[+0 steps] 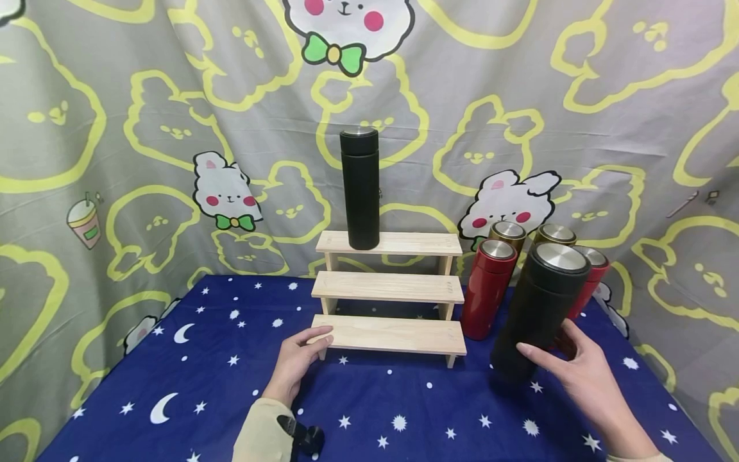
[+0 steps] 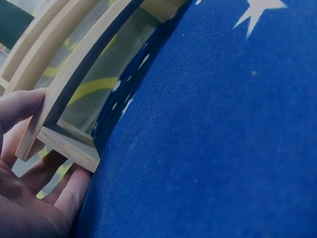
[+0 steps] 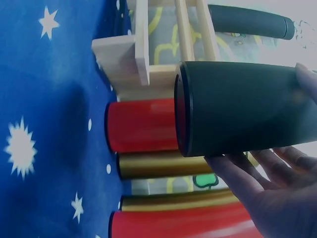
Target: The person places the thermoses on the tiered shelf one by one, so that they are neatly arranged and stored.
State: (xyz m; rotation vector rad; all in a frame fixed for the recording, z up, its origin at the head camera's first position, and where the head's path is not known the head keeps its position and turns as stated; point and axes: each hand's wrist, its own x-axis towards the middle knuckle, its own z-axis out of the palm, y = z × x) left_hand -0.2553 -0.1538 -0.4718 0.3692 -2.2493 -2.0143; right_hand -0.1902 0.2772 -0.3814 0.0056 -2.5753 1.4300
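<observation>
My right hand [image 1: 586, 366] grips a black thermos [image 1: 537, 314] with a silver lid top, thumb on one side and fingers on the other. The thermos leans and hangs above the cloth; its base shows in the right wrist view. With my left hand [image 1: 300, 359] I hold the left end of the lowest board of a three-tier wooden display stand [image 1: 387, 333]. In the left wrist view the thumb lies against the board and the fingers reach round its end. Another black thermos [image 1: 361, 192] stands upright on the top tier, left of its middle.
Behind the held thermos stand a red thermos [image 1: 489, 292], another red thermos [image 1: 594, 263] partly hidden, and two gold thermoses, one [image 1: 508, 232] at the left and one [image 1: 555, 233] at the right. A blue star-patterned cloth [image 1: 416, 417] covers the table; a patterned curtain [image 1: 404, 96] hangs behind.
</observation>
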